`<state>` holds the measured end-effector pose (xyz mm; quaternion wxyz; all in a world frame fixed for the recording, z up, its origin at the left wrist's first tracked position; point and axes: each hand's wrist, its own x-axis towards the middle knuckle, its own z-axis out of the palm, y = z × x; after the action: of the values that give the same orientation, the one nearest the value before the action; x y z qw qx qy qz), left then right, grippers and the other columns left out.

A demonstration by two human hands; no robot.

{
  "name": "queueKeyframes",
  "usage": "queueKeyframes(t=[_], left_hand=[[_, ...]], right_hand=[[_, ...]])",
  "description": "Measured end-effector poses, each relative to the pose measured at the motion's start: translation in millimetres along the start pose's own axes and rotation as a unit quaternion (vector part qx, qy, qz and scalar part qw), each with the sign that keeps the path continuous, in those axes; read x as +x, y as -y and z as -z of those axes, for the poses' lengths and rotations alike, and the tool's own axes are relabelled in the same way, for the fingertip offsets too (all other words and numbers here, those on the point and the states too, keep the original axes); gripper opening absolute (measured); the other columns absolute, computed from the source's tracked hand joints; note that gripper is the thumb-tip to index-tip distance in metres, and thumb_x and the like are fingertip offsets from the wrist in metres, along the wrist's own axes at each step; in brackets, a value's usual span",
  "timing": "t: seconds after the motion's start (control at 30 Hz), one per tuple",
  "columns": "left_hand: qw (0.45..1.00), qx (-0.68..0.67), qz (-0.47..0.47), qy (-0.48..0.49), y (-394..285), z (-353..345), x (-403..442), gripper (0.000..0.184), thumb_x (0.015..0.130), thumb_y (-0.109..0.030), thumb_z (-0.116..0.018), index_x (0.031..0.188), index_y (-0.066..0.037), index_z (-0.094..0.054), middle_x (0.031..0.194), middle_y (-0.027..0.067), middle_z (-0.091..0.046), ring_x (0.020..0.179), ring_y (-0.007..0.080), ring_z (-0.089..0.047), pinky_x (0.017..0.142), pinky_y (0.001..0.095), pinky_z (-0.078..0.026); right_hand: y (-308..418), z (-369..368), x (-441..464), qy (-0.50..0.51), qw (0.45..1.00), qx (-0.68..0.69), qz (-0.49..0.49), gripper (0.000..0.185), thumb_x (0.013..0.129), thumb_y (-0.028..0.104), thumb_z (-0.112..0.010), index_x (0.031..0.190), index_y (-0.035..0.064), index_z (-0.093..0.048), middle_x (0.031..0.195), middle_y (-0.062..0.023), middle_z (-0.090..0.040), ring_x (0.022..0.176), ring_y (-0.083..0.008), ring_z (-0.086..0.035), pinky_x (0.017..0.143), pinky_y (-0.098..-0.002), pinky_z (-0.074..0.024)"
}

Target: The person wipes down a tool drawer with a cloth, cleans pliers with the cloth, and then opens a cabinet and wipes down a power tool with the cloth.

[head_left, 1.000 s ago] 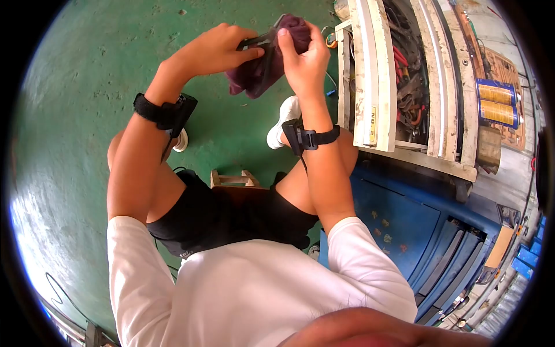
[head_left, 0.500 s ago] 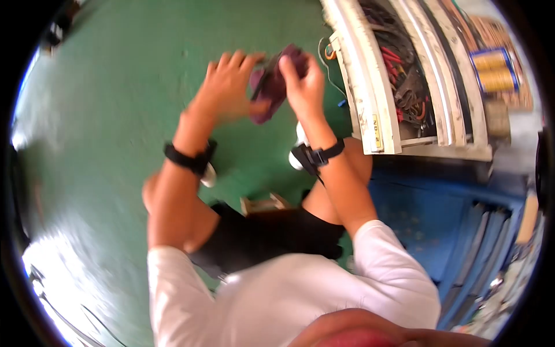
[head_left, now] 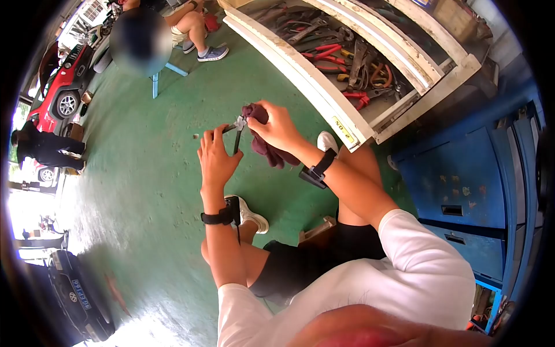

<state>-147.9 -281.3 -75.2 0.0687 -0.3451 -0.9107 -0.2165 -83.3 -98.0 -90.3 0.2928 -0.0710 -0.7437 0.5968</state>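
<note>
Dark-handled pliers [head_left: 238,128] are held up between my two hands, their handles spread apart. My left hand [head_left: 217,156] has its fingers round the two handles, thumb on one and fingertips on the other. A dark maroon cloth [head_left: 267,147] hangs from my right hand [head_left: 274,126], which pinches it around the metal head of the pliers. Part of the head is hidden by the cloth and fingers.
An open drawer [head_left: 352,130] of pliers and other tools is at the upper right. Blue cabinets [head_left: 457,185] stand on the right. A seated person [head_left: 193,26], a blue stool [head_left: 155,84], a red car [head_left: 66,75] and a person in dark clothes [head_left: 46,147] are farther off.
The view has swung round, bringing the cars and people in. My left hand has gone from spread fingers beside the cloth to holding the pliers' handles, which now stand apart.
</note>
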Motion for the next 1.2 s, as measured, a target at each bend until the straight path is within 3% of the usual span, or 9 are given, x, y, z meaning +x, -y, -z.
queueKeyframes(t=[0.23,0.37,0.63,0.77,0.8,0.87,1.07,1.2], left_hand=[[0.999,-0.002,-0.003,-0.045,5,1,3,0.066,0.07,-0.01,-0.072,0.133,-0.017,-0.055,0.124,0.0123,-0.053,0.119,0.0347,-0.051,0.094,0.0496,-0.044],[0.997,0.018,-0.018,-0.075,6,-1,5,0.06,0.072,-0.011,-0.07,0.13,-0.017,-0.058,0.122,0.0113,-0.056,0.116,0.0343,-0.053,0.094,0.049,-0.044],[0.996,-0.039,-0.014,-0.077,3,20,6,0.045,0.073,-0.012,-0.07,0.117,-0.015,-0.065,0.103,0.0068,-0.065,0.1,0.0284,-0.062,0.087,0.0429,-0.046],[0.996,-0.055,0.011,-0.073,6,26,3,0.036,0.076,-0.011,-0.071,0.111,-0.014,-0.067,0.096,0.0058,-0.066,0.095,0.0273,-0.063,0.083,0.0416,-0.048],[0.996,-0.048,0.012,-0.073,7,29,3,0.036,0.076,-0.007,-0.071,0.112,-0.011,-0.067,0.099,0.0098,-0.067,0.094,0.0281,-0.065,0.082,0.0408,-0.052],[0.995,-0.048,0.011,-0.082,12,30,2,0.034,0.077,-0.007,-0.071,0.111,-0.011,-0.068,0.099,0.0095,-0.067,0.094,0.0283,-0.065,0.082,0.0406,-0.052],[0.995,-0.035,0.003,-0.089,21,33,-2,0.03,0.079,-0.007,-0.071,0.109,-0.011,-0.069,0.101,0.0084,-0.067,0.097,0.0302,-0.062,0.085,0.0413,-0.05],[0.996,0.0,0.006,-0.086,18,31,-2,0.032,0.079,-0.008,-0.071,0.111,-0.013,-0.069,0.103,0.0084,-0.065,0.101,0.0314,-0.06,0.088,0.0428,-0.049]], right_hand=[[3,7,-5,0.004,0.999,-0.008,0.037,0.029,0.085,0.019,-0.072,0.099,-0.0047,-0.063,0.076,-0.0163,-0.07,0.066,-0.023,-0.069,0.061,-0.0345,-0.0529],[10,11,-2,0.001,0.999,0.039,-0.029,0.024,0.088,0.018,-0.069,0.097,-0.0038,-0.063,0.073,-0.0122,-0.069,0.064,-0.0154,-0.067,0.059,-0.0314,-0.0514],[0,0,-1,-0.057,0.997,0.04,0.034,0.022,0.088,0.018,-0.068,0.097,-0.0017,-0.064,0.068,-0.0075,-0.066,0.059,-0.0121,-0.061,0.057,-0.0302,-0.0492],[6,1,-1,-0.032,0.998,0.048,0.012,0.021,0.085,0.017,-0.069,0.092,-0.0025,-0.065,0.065,-0.0086,-0.065,0.057,-0.0148,-0.062,0.055,-0.0309,-0.0487],[8,1,-2,-0.018,1.0,0.011,0.017,0.021,0.084,0.017,-0.069,0.091,-0.0023,-0.065,0.065,-0.0095,-0.065,0.056,-0.016,-0.062,0.055,-0.031,-0.0486],[13,4,-2,0.012,0.999,-0.028,0.024,0.02,0.081,0.017,-0.069,0.088,-0.001,-0.064,0.068,-0.0129,-0.067,0.056,-0.0233,-0.065,0.056,-0.0338,-0.0494],[12,5,-4,0.061,0.977,-0.183,0.085,0.022,0.079,0.022,-0.069,0.081,0.0017,-0.062,0.072,-0.012,-0.07,0.061,-0.0329,-0.067,0.057,-0.0406,-0.0526],[10,1,-8,0.041,0.956,-0.268,0.113,0.021,0.079,0.023,-0.069,0.082,0.0036,-0.061,0.068,-0.0102,-0.068,0.059,-0.0317,-0.066,0.053,-0.0416,-0.0516]])
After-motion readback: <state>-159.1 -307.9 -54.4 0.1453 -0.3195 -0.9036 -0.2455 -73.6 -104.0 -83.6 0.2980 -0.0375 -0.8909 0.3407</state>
